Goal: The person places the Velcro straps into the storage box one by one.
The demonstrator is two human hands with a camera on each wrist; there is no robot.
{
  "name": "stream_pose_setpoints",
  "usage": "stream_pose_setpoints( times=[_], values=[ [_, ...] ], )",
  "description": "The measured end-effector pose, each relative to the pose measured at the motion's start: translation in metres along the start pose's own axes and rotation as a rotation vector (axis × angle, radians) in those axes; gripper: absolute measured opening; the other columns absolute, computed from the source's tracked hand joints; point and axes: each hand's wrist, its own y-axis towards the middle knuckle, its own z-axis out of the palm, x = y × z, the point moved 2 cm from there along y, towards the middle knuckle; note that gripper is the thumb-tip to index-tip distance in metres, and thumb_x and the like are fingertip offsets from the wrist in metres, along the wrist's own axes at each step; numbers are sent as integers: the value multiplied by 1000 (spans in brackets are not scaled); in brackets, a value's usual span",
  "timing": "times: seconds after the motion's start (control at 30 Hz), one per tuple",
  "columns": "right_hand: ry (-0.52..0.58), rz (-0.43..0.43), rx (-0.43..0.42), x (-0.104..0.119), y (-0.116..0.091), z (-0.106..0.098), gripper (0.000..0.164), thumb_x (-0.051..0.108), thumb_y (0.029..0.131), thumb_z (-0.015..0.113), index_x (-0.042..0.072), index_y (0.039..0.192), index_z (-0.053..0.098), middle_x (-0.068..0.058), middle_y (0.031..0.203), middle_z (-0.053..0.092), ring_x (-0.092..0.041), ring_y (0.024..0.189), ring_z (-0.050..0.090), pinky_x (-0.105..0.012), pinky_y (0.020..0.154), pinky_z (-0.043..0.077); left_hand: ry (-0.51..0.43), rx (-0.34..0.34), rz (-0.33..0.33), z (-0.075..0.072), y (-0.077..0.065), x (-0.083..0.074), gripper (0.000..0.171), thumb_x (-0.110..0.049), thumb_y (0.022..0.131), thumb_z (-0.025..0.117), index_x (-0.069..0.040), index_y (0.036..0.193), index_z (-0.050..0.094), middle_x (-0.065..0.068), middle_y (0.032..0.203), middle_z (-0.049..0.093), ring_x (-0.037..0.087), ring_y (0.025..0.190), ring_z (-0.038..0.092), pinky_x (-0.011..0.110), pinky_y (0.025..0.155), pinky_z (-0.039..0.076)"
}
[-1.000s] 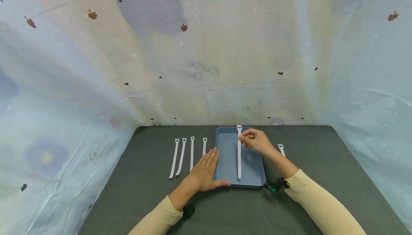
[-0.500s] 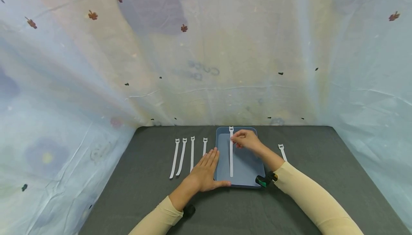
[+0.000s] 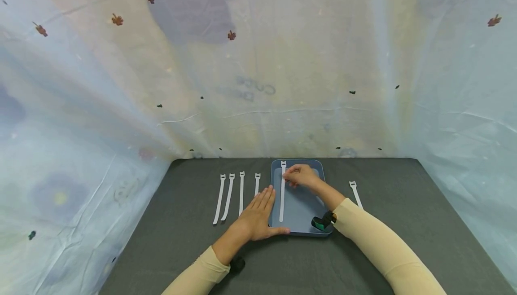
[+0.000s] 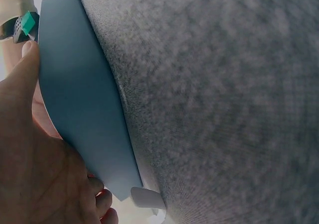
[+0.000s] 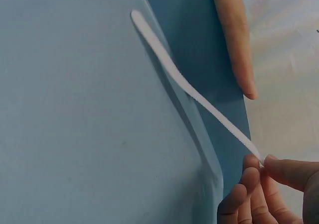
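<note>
A blue-grey rectangular tray (image 3: 304, 209) lies on the dark table. My left hand (image 3: 256, 216) rests along its left side with straight fingers, thumb at the near edge; the left wrist view shows that thumb against the tray's outer wall (image 4: 84, 84). Between thumb and fingertips, my right hand (image 3: 302, 176) pinches a white slotted-head cable strap (image 3: 282, 198) near its head. The strap stretches lengthwise over the tray's left part. In the right wrist view its rounded tail (image 5: 142, 22) lies over the tray floor, and the pinched part rises past the tray wall.
Left of the tray, several similar white straps (image 3: 219, 198) lie in a row, the nearest ones partly behind my left hand. Another strap (image 3: 355, 193) lies to the right, close to my right sleeve (image 3: 371, 236). A patterned curtain (image 3: 282, 84) hangs behind the table.
My right hand has carried the strap leftward and slightly lower, from the tray's middle to its left part. My left hand has stayed in place.
</note>
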Motion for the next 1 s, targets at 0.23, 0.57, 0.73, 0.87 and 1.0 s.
stream_pose_setpoints(
  times=[0.23,0.57,0.73,0.87,1.0],
  values=[
    [-29,24,-16,-4,6,7,18,21,89,70,6,98,68,-10,88,72,-23,72,67,-34,62,56,-2,-2,4,1,1,-1,122,-94,71,23,-8,154,1,11,162,0,27,149,5,43,120,16],
    [-55,-4,-20,-10,15,16,18,20,88,71,4,96,68,-9,83,73,-21,66,66,-32,57,56,-20,7,-6,1,1,-1,122,-93,71,25,-8,154,1,10,162,-3,26,149,3,43,120,15],
    [-91,-11,-24,-8,16,20,14,18,88,71,5,92,68,-9,82,73,-19,63,64,-30,54,53,-23,1,-8,2,1,-1,122,-93,71,25,-8,154,2,10,162,-2,25,149,2,43,120,15],
    [-125,-16,-28,-7,15,22,12,17,87,72,6,89,68,-9,81,72,-15,59,59,-27,50,48,-26,1,-5,3,1,0,121,-93,71,26,-8,154,2,10,162,-2,26,150,3,43,120,15],
    [-157,-26,-35,-10,16,22,12,18,87,73,7,88,69,-7,79,72,-13,58,57,-25,49,45,-29,6,-3,4,3,0,121,-93,71,25,-8,154,1,10,162,-2,26,150,4,43,120,15]
  ],
)
